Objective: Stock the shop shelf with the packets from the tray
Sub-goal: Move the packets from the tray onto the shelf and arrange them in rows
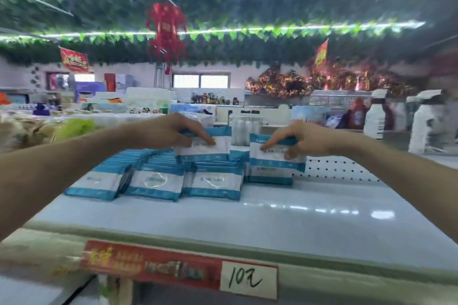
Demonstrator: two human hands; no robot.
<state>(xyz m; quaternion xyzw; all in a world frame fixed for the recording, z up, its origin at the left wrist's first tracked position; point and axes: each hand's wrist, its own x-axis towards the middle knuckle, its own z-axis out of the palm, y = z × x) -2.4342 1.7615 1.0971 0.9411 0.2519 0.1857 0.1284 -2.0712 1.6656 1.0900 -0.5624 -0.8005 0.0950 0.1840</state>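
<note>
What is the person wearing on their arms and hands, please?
Nothing visible: the left hand and right hand are ungloved, and both forearms are bare to the frame's edge, with no sleeve, watch or bracelet in view.

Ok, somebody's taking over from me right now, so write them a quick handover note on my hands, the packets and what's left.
Left hand: pinches a blue-and-white packet, held upright over the third row.
Right hand: pinches a second packet above the short fourth stack.
Done: three rows of packets lie on the shelf, and a fourth is begun.
Left: set down both held packets and fill the bare right side. The tray is out of view, so I can't tell how much stock remains.
</note>
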